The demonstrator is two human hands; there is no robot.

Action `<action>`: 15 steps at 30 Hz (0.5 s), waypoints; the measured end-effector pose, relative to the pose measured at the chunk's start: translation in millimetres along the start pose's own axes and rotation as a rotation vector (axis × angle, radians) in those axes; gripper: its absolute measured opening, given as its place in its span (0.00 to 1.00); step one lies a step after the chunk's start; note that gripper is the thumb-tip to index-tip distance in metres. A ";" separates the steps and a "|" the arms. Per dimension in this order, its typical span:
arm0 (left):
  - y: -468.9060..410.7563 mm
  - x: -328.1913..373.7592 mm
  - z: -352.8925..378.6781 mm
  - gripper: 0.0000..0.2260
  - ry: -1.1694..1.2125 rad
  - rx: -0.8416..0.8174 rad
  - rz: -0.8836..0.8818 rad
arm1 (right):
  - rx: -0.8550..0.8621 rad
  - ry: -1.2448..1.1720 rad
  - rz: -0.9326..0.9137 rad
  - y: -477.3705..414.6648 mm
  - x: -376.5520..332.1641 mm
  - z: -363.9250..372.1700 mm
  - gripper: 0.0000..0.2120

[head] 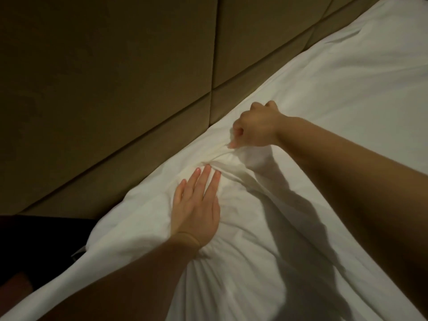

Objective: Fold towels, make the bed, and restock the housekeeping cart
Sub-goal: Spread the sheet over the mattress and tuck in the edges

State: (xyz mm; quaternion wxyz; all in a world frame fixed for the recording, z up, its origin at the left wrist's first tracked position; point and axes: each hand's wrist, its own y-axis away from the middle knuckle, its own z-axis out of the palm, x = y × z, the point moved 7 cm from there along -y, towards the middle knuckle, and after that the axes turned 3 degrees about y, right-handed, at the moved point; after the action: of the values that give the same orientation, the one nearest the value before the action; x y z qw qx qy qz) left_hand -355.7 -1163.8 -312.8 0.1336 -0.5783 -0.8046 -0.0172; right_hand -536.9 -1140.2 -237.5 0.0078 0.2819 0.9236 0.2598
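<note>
The step in hand looks like making the bed, at the point of dressing its top end. The white bedding (347,89) lies along the foot of the padded headboard (104,77), its upper edge touching the panels. Both hands work on 1 bunched ridge of cloth just beside the headboard.

The left hand (196,205) lies flat on a puffed part of the bedding, a little further out from the headboard. Its fingers (207,179) are straight and close together, their tips at the start of the ridge, pressing down. The right hand (256,126) sits nearer the headboard, curled, with thumb and fingers pinching a gather of cloth. How many layers it pinches cannot be told.

Wrinkles fan away from the headboard under the left wrist. I judge the next move calls for the pinched gather to be drawn taut along the headboard while the flat hand holds its ground, then a smoothing stroke over the ridge.
</note>
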 end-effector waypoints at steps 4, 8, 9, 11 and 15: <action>0.4 1.1 2.0 0.22 -0.021 0.000 0.025 | -0.097 -0.042 -0.034 -0.9 -11.0 7.4 0.16; 2.5 1.4 -1.2 0.22 0.011 0.021 0.032 | 0.141 -0.202 -0.025 -1.0 -16.0 -8.1 0.12; 2.7 1.3 -2.9 0.22 0.028 0.025 0.029 | 0.275 -0.173 -0.020 2.0 -19.3 -12.7 0.12; 2.2 1.3 -4.7 0.23 0.034 0.011 0.021 | 0.478 -0.088 0.002 12.1 -29.4 -13.1 0.12; 0.0 3.3 -2.3 0.23 0.032 -0.027 0.023 | 0.611 -0.328 0.207 41.4 -16.4 3.9 0.15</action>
State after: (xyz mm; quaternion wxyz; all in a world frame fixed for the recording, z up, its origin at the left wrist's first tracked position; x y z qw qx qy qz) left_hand -356.3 -1161.2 -309.7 0.1389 -0.5890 -0.7953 -0.0355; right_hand -501.1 -1117.7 -223.0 0.0451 0.4014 0.9115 -0.0778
